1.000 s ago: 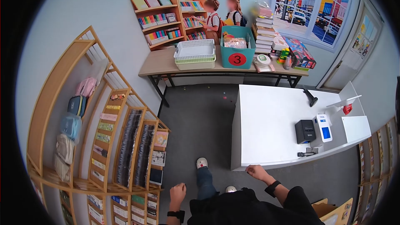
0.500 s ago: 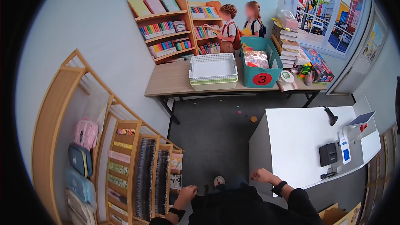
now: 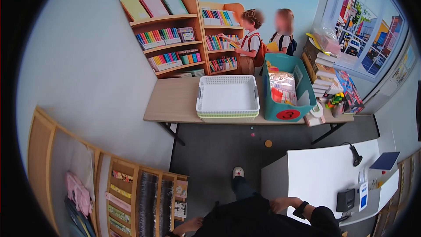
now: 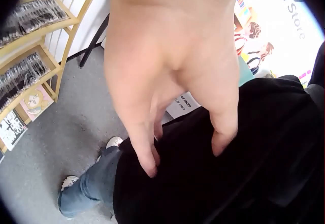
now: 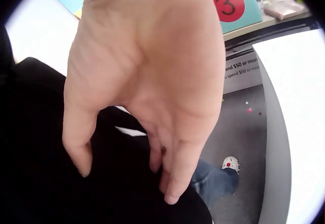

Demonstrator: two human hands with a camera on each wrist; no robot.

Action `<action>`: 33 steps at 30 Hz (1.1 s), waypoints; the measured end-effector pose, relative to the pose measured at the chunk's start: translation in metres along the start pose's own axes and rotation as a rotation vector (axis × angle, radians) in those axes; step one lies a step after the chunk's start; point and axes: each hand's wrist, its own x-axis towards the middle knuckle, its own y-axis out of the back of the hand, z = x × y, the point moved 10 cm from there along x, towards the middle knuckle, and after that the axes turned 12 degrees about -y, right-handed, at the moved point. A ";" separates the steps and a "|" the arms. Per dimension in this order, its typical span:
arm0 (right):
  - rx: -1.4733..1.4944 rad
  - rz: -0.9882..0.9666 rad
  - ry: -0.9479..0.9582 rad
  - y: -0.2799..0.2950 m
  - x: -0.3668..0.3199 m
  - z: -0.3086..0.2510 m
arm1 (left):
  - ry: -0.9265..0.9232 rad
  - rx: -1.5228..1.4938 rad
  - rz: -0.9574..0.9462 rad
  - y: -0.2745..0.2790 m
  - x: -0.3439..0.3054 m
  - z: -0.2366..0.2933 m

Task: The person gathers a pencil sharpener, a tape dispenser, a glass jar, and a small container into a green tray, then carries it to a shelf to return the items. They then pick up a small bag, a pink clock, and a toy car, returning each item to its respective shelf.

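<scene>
My left hand (image 4: pixel 172 66) hangs by the body with loosely bent fingers and nothing in them; in the head view the left hand (image 3: pixel 192 224) shows low at the front of the black top (image 3: pixel 237 217). Near the counter's left side, my right hand (image 3: pixel 282 203) is also bare, its fingers relaxed in the right wrist view (image 5: pixel 147 82). Ahead, a long table (image 3: pixel 169 101) bears a white perforated basket (image 3: pixel 228 95) stacked on a light green one (image 3: pixel 228 119). Beside them stands a teal bin (image 3: pixel 269 113) marked 3, with plastic-wrapped packs (image 3: pixel 283 83) inside.
A white counter (image 3: pixel 315 175) at the right carries a scanner (image 3: pixel 356 156), a black box-shaped device (image 3: pixel 345 200) and a payment terminal (image 3: pixel 362 195). Wooden shelving (image 3: pixel 136 169) runs along the left. Stacked books (image 3: pixel 322 72) stand right of the bin. Small bits (image 3: pixel 268 143) lie on the floor.
The table, baskets and bin have come closer as the person walks forward. Both hands have dropped lower in the head view, and the counter has shifted down and slightly right.
</scene>
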 end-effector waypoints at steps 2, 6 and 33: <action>0.067 -0.015 -0.113 0.039 -0.009 -0.001 | -0.391 0.496 -0.212 -0.051 -0.011 0.068; 0.055 0.203 -0.075 0.099 -0.006 0.006 | -0.661 1.081 0.023 -0.061 0.013 0.139; 0.609 0.505 -0.133 0.184 -0.040 -0.046 | -0.712 0.789 -0.033 -0.019 0.105 0.240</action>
